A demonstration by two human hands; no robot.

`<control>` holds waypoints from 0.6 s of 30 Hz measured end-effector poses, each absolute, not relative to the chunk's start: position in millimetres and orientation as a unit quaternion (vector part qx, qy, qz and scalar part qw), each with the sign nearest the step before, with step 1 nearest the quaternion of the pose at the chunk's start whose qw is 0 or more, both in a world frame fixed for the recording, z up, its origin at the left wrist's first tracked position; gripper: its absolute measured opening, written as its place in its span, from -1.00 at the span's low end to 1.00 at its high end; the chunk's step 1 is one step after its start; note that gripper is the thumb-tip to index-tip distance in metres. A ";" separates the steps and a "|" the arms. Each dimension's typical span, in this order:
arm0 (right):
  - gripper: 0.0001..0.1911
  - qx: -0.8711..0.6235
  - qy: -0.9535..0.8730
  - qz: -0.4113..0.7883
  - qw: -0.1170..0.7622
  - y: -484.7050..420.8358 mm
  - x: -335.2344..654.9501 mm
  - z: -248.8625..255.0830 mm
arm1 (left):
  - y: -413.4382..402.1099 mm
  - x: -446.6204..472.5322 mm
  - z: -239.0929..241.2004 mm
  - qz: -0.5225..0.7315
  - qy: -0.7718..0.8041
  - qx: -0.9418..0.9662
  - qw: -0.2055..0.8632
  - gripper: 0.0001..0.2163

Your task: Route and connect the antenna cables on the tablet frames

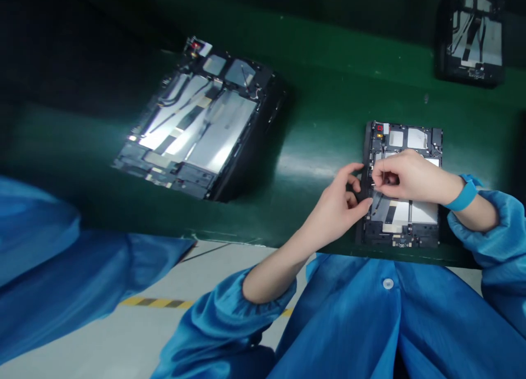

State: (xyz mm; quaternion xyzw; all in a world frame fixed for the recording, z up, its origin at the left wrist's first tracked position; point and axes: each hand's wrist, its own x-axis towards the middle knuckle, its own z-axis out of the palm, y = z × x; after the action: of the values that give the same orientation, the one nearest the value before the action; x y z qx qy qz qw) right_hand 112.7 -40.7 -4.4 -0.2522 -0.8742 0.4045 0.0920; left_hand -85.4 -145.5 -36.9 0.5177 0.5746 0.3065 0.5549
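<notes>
An opened tablet lies on the bench, its black frame, silvery battery plates and dark ribbon cables exposed. My left hand is at its left edge, index fingertip and thumb touching the side, with the fingers bent and apart. Over the tablet's upper left part, my right hand is closed in a pinch close to that same edge. A thin dark line shows by the pinching fingers, but what they hold is too small to make out. My right hand and wrist cover the middle of the tablet.
On the green bench, a second opened tablet sits tilted at left, on a dark stack or block. Another opened unit is at the far right. A person's blue sleeve is at the left. Striped floor tape shows below.
</notes>
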 end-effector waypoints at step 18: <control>-0.82 -0.246 -0.884 0.352 0.185 -28.0 104.5 -32.5 | -131.7 -77.4 -40.8 0.363 0.619 0.398 0.571 -0.50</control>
State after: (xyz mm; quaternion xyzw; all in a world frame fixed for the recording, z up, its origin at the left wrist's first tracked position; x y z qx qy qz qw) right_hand 104.5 -28.0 -32.5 -0.2460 -0.8838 0.3524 0.1849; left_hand -77.4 -131.7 -40.8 0.3981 0.6191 0.3633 0.5711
